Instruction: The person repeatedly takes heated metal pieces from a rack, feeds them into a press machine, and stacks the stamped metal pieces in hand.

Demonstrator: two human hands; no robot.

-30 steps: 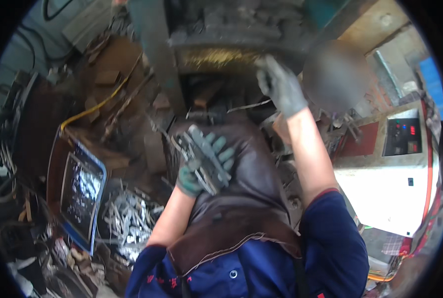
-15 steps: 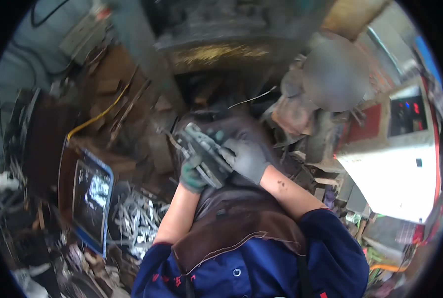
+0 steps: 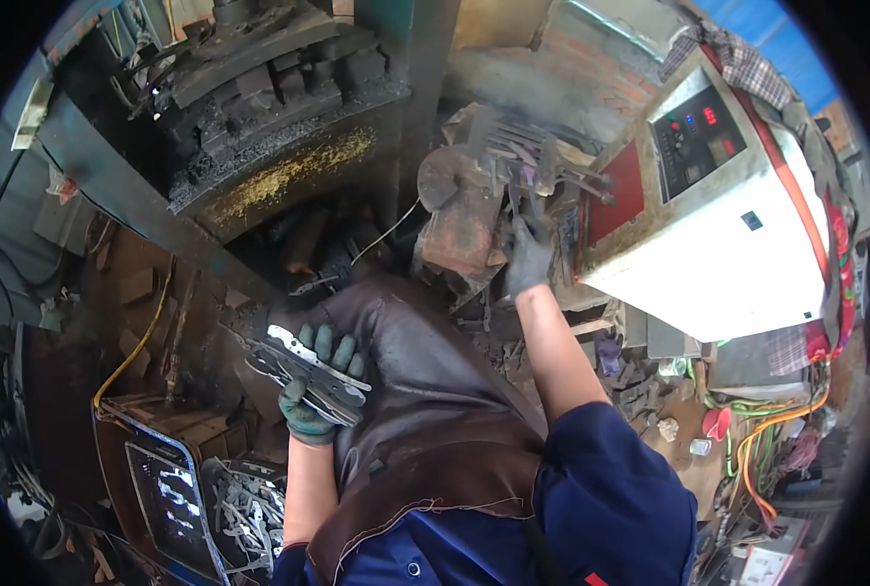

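My left hand (image 3: 308, 414), in a green and grey glove, supports a small stack of flat metal pieces (image 3: 303, 366) over my lap. The thumb lies along one side and the fingers show behind the pieces. My right hand (image 3: 531, 262), in a grey glove, reaches forward beside the white-fronted machine. Its fingers close around what look like thin dark tongs (image 3: 514, 198); their grip is partly hidden. Just beyond, several flat strips, one with a purple tint (image 3: 527, 174), lie on a slotted dark metal rack (image 3: 523, 139).
A machine cabinet (image 3: 708, 249) with a lit control panel stands at the right. A heavy press (image 3: 289, 186) with yellowish flakes on its ledge is at the far left. Loose metal pieces (image 3: 245, 513) fill a spot beside a blue-rimmed frame (image 3: 176, 498). Cables (image 3: 747, 444) lie at right.
My right hand has left the metal pieces and moved forward and right to the rack. My left hand, still holding the pieces, has shifted left in view. The view has turned right.
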